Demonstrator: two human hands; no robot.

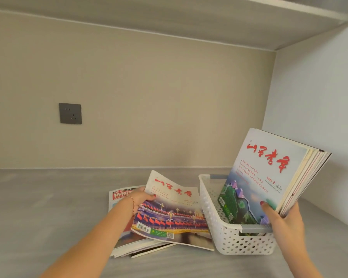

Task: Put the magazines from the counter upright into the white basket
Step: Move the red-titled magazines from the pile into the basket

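A white perforated basket [225, 235] with grey handles stands on the grey counter at the right. Several magazines [269, 175] stand upright in it, leaning right, the front one with red title lettering. My right hand [283, 219] grips their lower right edge. Left of the basket lies a loose pile of magazines [129, 243]. My left hand [143, 197] grips the left edge of the top magazine [175, 213], lifted and curling off the pile; its cover shows red flags.
The grey counter [48, 207] runs left and toward me. A beige back wall carries a grey power socket [70, 113]. A white side wall [319, 97] stands close behind the basket on the right. A shelf [209, 21] hangs overhead.
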